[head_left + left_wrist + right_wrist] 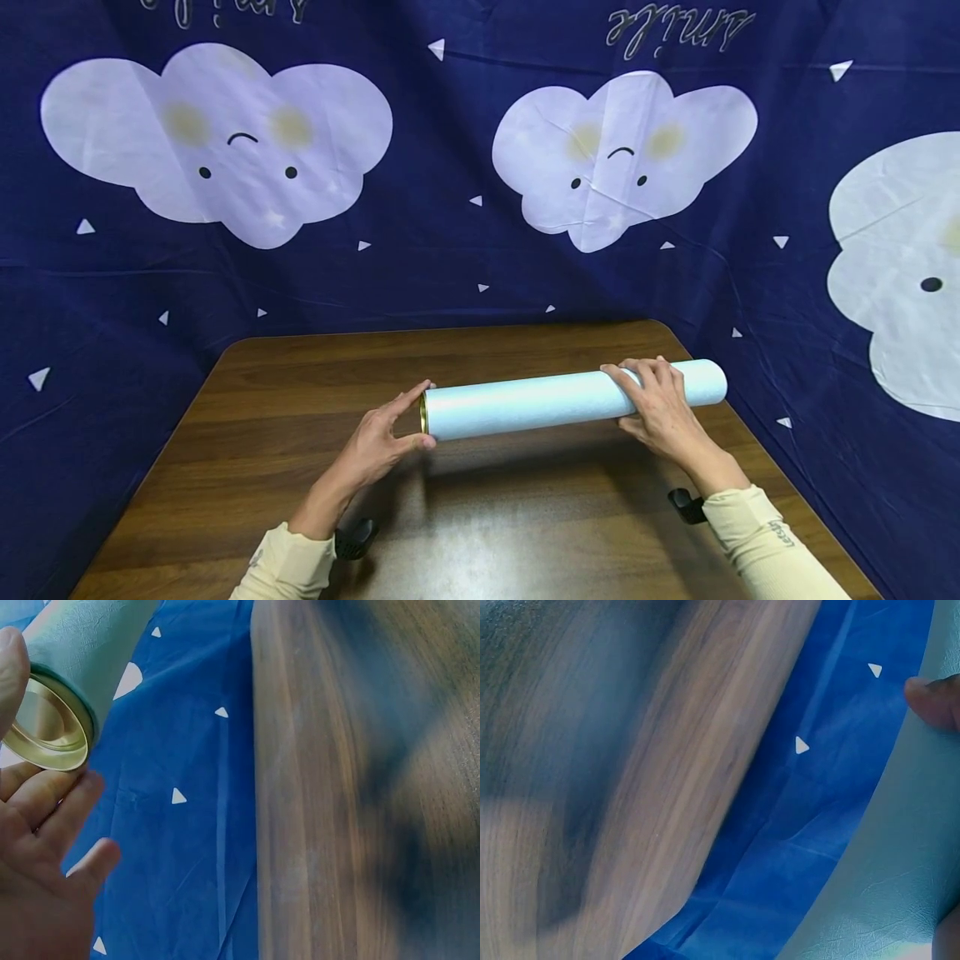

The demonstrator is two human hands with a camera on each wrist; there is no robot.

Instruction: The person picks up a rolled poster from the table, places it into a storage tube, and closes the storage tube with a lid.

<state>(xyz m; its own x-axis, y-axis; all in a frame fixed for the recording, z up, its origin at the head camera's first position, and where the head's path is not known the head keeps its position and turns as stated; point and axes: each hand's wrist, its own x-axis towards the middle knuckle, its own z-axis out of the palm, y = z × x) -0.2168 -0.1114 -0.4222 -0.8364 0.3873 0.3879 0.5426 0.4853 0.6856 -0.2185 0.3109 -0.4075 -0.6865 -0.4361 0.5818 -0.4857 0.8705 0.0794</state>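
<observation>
A long pale-blue cylindrical tube (525,406) is held above the table, lying nearly level with its right end slightly farther from me. My right hand (660,408) grips it towards the right end, with the thumb on the near side and the fingers over the top. At the left end, my left hand (378,442) holds the tube's edge between thumb and fingertips, its palm apart from the end face. A gold metal rim (71,759) rings that end around a recessed face. In the right wrist view, the textured tube surface (877,862) shows beside my thumb (934,703).
Below the tube stretches a brown wood-grain table (315,367) with rounded far corners. A dark blue cloth (435,283) printed with white clouds and small triangles hangs behind it and along its sides. Black wrist devices (356,539) sit under both forearms.
</observation>
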